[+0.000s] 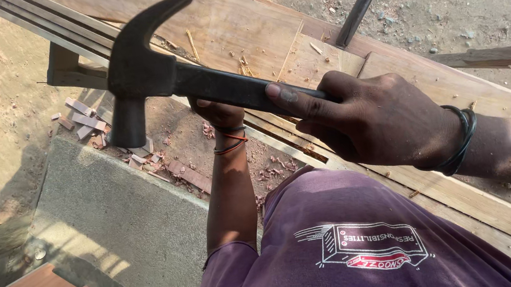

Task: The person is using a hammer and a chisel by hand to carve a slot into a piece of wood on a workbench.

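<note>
Claw hammer [145,73] is raised above the long plank [235,24], the right hand [368,118] clenched around its dark handle as if for leverage. The left hand [220,112], mostly hidden behind that handle, seems pressed to the plank edge. A chisel [355,15] lies beyond; wood chips [86,118] litter the ground.

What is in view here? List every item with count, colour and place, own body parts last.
claw hammer: one, black, raised at centre
wooden plank: one, pale brown, across top and right
chisel: one, dark, lying on plank at top
wood offcuts: several, reddish, on sandy ground left
concrete slab: one, grey, lower left
purple shirt: one, bottom centre
right hand: grips hammer handle, black wristband
left hand: partly hidden behind handle, wrist bands
</note>
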